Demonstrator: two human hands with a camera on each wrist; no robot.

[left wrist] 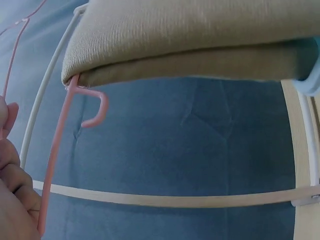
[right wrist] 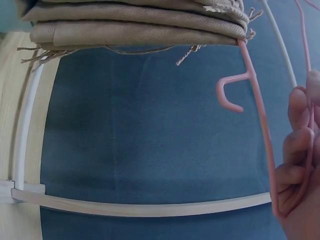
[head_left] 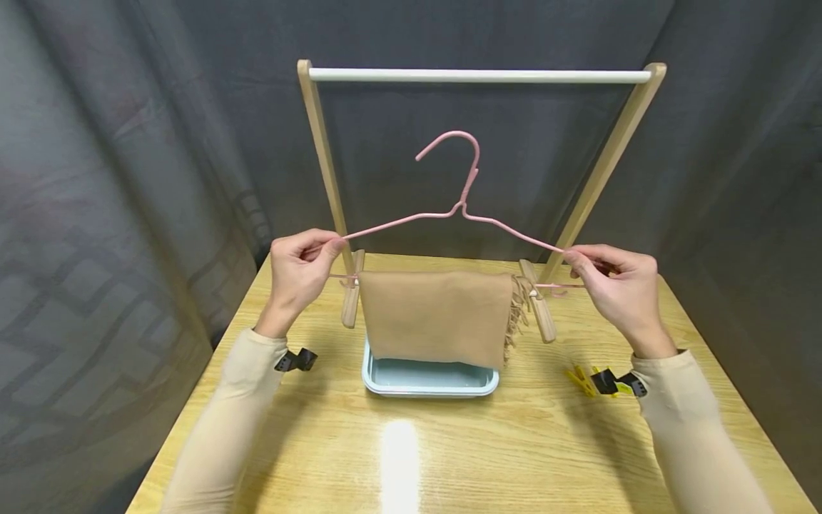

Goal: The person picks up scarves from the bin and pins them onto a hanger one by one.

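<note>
A pink hanger point(head_left: 465, 207) is held up in front of the rack, its hook at the top and curving left. My left hand point(head_left: 300, 268) pinches its left shoulder between thumb and fingers. The right shoulder is gripped the same way by my right hand point(head_left: 616, 285). Over the hanger's bottom bar hangs a folded tan scarf point(head_left: 439, 314), with fringe at its right end. In the left wrist view a small pink side hook point(left wrist: 102, 107) shows beside the scarf point(left wrist: 190, 30); another side hook point(right wrist: 225, 92) appears in the right wrist view.
Behind the hanger stands a wooden rack point(head_left: 606, 175) with a white top rail point(head_left: 478, 76). A light blue tray point(head_left: 430, 391) sits on the wooden table point(head_left: 514, 457), below the scarf. Yellow clips point(head_left: 581, 382) lie near my right wrist. Grey curtains point(head_left: 115, 214) surround the table.
</note>
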